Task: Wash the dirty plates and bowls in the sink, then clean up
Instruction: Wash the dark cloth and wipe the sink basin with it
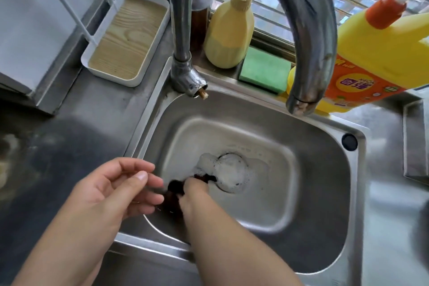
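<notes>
Down at the near left of the sink [325,204], the right hand [195,190] reaches to the basin floor with its fingers curled onto something small and dark [175,187] beside the drain [232,173] — what that dark thing is cannot be told, nor whether the fingers truly pinch it or only press on it. Foam [209,162] lies over the drain and just to its left. The left hand [120,190] hovers at the sink's near-left edge, fingers loosely apart and holding nothing. No plates or bowls show anywhere in the basin or on the counter [69,146], so the washing looks finished and the work seems to have reached the clean-up step — clearing scraps from around the drain. At the far side the tap [308,30] arches over the basin with no water running; behind it stand a pale yellow bottle [229,30], a green sponge [264,72] and, further right, a bright yellow bottle [380,58]. A white tray [130,37] sits on the counter at the far left. Next, the move likely calls for lifting the dark bit clear and rinsing the foam down.
</notes>
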The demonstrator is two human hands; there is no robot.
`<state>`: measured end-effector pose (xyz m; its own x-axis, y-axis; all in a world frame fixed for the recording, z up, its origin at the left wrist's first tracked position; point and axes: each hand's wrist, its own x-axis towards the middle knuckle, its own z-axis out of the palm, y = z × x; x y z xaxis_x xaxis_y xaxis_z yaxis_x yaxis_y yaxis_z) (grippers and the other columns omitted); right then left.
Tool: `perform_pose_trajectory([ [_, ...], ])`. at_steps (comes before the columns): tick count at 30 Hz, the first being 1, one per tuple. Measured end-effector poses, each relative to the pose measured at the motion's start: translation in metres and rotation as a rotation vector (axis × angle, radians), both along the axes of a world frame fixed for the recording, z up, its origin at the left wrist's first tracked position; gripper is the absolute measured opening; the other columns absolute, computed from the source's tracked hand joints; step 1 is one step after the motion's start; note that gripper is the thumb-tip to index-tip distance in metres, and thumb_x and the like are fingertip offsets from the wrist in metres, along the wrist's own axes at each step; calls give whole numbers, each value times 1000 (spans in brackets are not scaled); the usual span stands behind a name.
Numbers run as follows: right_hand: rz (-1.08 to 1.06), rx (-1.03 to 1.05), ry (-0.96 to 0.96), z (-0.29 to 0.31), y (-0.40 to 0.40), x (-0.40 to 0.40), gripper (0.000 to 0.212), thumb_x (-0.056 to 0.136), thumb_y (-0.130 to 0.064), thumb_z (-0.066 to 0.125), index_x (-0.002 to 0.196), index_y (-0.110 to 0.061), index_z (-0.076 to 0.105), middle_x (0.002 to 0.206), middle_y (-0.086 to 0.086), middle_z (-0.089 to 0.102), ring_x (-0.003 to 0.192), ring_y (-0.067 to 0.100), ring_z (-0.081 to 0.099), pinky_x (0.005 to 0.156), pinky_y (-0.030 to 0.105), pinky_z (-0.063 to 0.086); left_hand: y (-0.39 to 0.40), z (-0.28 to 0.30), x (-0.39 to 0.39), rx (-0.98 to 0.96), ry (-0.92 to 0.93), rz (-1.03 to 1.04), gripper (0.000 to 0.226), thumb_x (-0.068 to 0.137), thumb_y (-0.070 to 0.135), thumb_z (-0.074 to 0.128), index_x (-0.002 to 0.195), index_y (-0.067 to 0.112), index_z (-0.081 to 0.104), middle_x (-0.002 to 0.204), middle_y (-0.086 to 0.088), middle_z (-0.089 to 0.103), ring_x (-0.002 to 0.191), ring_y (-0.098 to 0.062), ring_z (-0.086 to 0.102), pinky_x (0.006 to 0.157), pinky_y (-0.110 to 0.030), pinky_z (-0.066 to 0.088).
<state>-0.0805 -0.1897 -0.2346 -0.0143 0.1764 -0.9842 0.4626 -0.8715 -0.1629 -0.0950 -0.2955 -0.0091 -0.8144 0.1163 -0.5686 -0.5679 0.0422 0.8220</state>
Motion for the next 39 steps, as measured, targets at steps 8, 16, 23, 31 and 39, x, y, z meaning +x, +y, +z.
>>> perform_pose_trajectory([
  [8, 29, 284, 293, 36, 48, -47, 46, 90, 9, 33, 129, -6, 50, 124, 23, 59, 104, 38, 62, 86, 44, 54, 0, 4, -11, 23, 1, -4, 15, 87, 2, 47, 87, 3, 63, 66, -8, 70, 52, -19, 66, 46, -20, 53],
  [16, 1558, 873, 226, 28, 117, -65, 43, 93, -2, 44, 134, -13, 54, 139, 11, 49, 127, 28, 44, 101, 24, 32, 1, -4, -4, 22, -20, -15, 7, 75, 2, 70, 76, 8, 67, 68, -11, 70, 52, -21, 66, 47, -22, 54],
  [23, 2212, 881, 516, -12, 37, -10, 37, 94, -15, 49, 129, -10, 58, 158, 7, 21, 143, 39, 12, 117, 34, 7, -2, -13, 5, -30, -10, -6, 10, 85, -1, 55, 85, 3, 64, 70, -13, 71, 53, -21, 66, 46, -22, 54],
  [31, 2351, 462, 548, 18, 99, 44, 23, 81, -10, 62, 101, -6, 71, 115, 13, 65, 112, 27, 56, 95, 27, 41, 9, -3, 5, -37, 3, -11, 17, 93, -3, 48, 87, 4, 63, 68, -7, 71, 55, -17, 66, 50, -20, 53],
  [39, 2216, 1457, 1375, 52, 101, -72, 18, 75, -6, 57, 78, 0, 73, 95, 15, 69, 97, 36, 62, 89, 35, 43, 19, -16, 15, -39, -5, -16, 17, 92, -3, 50, 88, 6, 64, 72, -9, 71, 57, -21, 67, 50, -20, 54],
])
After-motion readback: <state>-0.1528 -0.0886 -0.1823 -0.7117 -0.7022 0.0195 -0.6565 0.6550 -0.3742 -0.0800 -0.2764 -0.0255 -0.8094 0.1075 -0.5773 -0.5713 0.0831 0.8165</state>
